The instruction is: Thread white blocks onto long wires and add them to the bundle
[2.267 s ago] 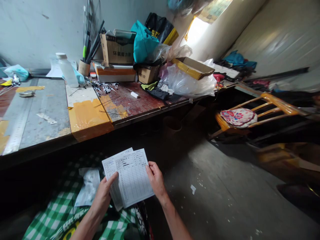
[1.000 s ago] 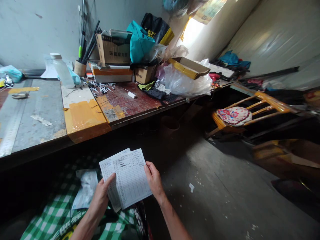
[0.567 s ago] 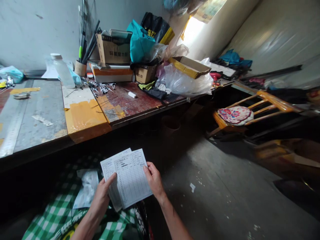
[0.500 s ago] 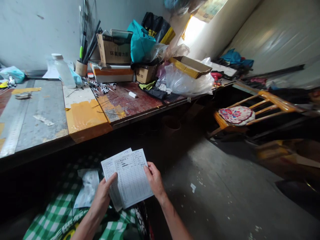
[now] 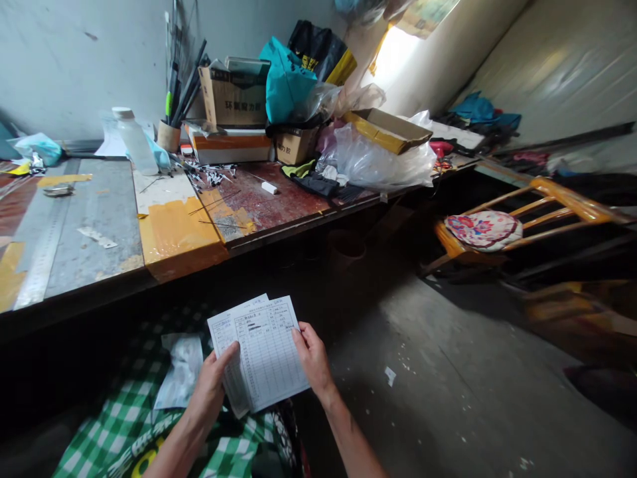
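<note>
Two overlapping printed forms (image 5: 271, 362) with handwriting in their upper rows are held low in front of me, tilted up toward the camera. My left hand (image 5: 213, 378) pinches their left side, thumb on top of the rear sheet. On the right edge, my right hand (image 5: 313, 358) grips the front sheet with its thumb over the paper. The fingers behind the sheets are hidden. A clear plastic bag (image 5: 182, 372) with pale contents I cannot make out lies on the green checked cloth (image 5: 119, 425) over my lap, left of the forms.
Ahead runs a long workbench (image 5: 298, 206) bearing a white bottle (image 5: 133, 143), a cardboard box (image 5: 233, 96), plastic bags (image 5: 373, 159) and a pot of thin rods (image 5: 169, 136). A wooden chair (image 5: 572, 199) with a flowered cushion (image 5: 482, 230) stands at right. Paper scraps (image 5: 390, 376) dot the floor.
The view has turned slightly left, so the bench and chair sit a little farther right. Both hands keep the same hold on the forms.
</note>
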`<action>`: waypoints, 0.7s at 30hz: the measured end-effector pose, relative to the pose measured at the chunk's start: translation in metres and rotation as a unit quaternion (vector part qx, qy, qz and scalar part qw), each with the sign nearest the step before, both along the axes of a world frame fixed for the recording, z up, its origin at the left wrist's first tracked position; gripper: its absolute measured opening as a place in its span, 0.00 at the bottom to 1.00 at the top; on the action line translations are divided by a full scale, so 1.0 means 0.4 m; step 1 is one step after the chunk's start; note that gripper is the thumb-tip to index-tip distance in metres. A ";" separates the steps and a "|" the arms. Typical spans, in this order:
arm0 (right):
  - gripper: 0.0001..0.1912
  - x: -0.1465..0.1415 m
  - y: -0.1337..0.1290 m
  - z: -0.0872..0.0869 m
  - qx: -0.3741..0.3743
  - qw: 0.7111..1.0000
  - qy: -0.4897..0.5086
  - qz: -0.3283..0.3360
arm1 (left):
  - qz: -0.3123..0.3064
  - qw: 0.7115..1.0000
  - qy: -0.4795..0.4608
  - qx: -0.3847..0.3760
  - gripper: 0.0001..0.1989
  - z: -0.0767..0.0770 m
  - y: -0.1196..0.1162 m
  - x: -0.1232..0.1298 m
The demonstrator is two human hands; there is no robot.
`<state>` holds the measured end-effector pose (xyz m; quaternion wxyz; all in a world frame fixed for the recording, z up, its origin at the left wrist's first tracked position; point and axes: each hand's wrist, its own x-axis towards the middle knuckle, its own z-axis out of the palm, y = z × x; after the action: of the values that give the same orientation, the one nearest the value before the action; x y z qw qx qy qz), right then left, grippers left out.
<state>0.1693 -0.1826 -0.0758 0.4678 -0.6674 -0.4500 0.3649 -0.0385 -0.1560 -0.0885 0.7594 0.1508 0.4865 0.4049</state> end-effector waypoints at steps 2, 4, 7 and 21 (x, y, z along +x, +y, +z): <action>0.16 0.000 -0.001 -0.001 0.001 1.000 0.000 0.001 | -0.003 1.000 0.000 0.003 0.14 -0.002 0.000 -0.001; 0.15 -0.001 -0.001 -0.001 0.003 1.000 0.000 -0.001 | -0.006 1.000 -0.001 0.003 0.15 -0.004 0.000 -0.001; 0.15 -0.002 -0.001 0.001 0.006 1.000 -0.003 -0.004 | -0.004 1.000 0.005 -0.008 0.14 0.000 0.000 0.001; 0.15 -0.002 -0.001 0.008 0.012 1.000 -0.025 -0.012 | -0.012 1.000 0.005 -0.003 0.15 -0.016 -0.002 0.000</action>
<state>0.1686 -0.1831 -0.0724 0.4688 -0.6757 -0.4580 0.3374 -0.0385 -0.1568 -0.0948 0.7619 0.1565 0.4900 0.3936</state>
